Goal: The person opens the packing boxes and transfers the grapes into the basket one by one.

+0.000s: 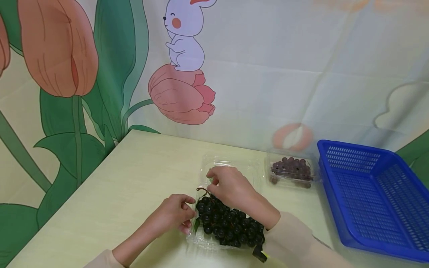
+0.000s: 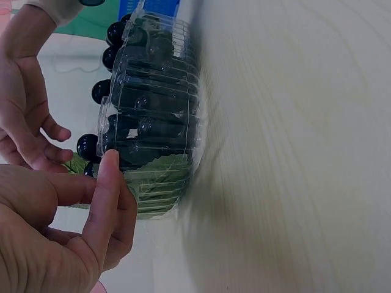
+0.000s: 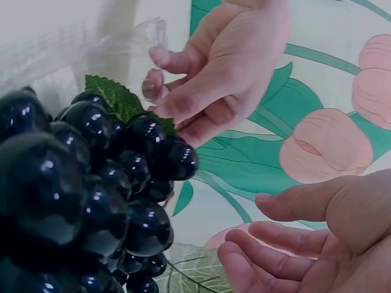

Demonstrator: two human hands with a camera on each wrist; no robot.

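A bunch of black grapes [image 1: 228,223] with a curved brown stem [image 1: 202,189] lies in a clear plastic clamshell box [image 1: 201,242], its lid [image 1: 246,169] folded back. Green leaves lie around the bunch, one dark leaf [image 3: 116,97] at its side and a paler leaf [image 2: 159,183] against the box wall. My left hand [image 1: 172,214] is at the box's left side, fingers loosely bent, one fingertip right at the rim. Over the stem end and the lid hinge hovers my right hand [image 1: 231,186], thumb apart from the fingers and nothing between them.
A clear box of reddish-purple grapes [image 1: 291,169] stands at the back, right of the lid. Beside it on the right is a blue plastic basket [image 1: 342,208]. Behind the pale table [image 1: 154,163] hangs a printed curtain [image 1: 268,74] with tulips and a rabbit.
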